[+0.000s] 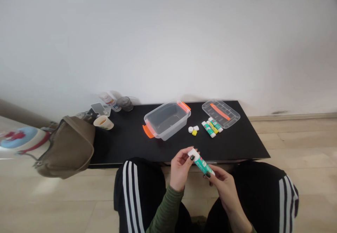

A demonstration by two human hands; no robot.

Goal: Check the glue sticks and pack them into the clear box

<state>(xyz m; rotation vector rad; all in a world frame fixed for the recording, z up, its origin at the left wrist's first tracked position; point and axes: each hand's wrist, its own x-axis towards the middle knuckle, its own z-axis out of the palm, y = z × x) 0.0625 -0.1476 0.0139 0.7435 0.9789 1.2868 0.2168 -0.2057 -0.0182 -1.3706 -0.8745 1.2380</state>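
Observation:
My left hand (180, 168) and my right hand (222, 191) both grip a teal and white glue stick (201, 162) above my knees, just in front of the black table's (126, 148) near edge. The left fingers pinch its white end, and the right fingers hold its lower end. On the table lie several more glue sticks (212, 127) with teal or yellow labels, beside small white caps (191, 129) and a yellow cap (194, 132). Behind them stand a clear plastic box with orange handles (167, 119) and its clear lid (220, 113), which has an orange strip.
An olive-brown bag (67, 147) leans against the table's left end. A paper cup (103, 122), a spray bottle (109, 99) and a dark glass (125, 104) stand at the back left. My knees (139, 191) in striped black trousers lie below. A white wall rises behind.

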